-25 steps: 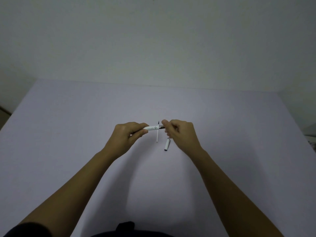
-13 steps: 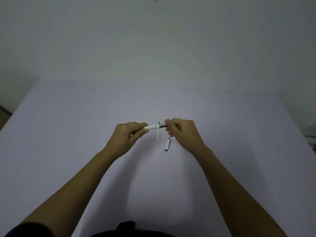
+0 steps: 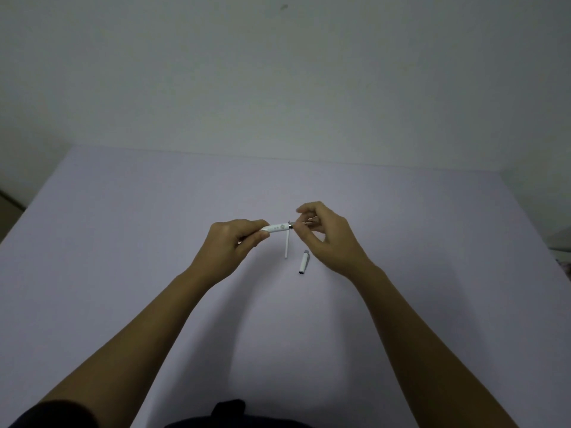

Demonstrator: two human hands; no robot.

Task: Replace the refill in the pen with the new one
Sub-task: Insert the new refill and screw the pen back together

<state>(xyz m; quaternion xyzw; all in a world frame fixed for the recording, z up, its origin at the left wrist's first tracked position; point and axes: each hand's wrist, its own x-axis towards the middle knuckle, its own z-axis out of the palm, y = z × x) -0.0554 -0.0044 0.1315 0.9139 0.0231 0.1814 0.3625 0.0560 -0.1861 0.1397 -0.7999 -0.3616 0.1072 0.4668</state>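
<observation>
Holding pen barrel over lilac worktop, tip piece pinched off to one side

Left hand (image 3: 230, 245) has its grip clamped on the white cylindrical plastic pen barrel (image 3: 277, 227), thumb and fingers wrapped round the far-left end, barrel lying roughly level and raised above the plain lilac worktop (image 3: 123, 242). Metal ring at the barrel's open end points toward the right hand (image 3: 327, 239). Right hand sits just beside that open end, thumb and forefinger pinched together on a small metallic-looking piece (image 3: 306, 223); too small to tell exactly what it is or whether it touches the barrel. Other right fingers curled loosely.

Thin white straight refill stick (image 3: 287, 244) lies on the worktop directly below the barrel's open end, running nearly square to the barrel, its dark tip at the end nearest the barrel. Cannot tell if it is the old or the new refill. Short white plastic pen cap with dark end (image 3: 303, 262) lies on the worktop just beside the refill stick, on the right-hand side, under the right wrist area, not touching the stick.

Dark sleeve (image 3: 55, 415) on the left arm at the lower edge. Plain pale wall (image 3: 278, 88) behind the worktop.
</observation>
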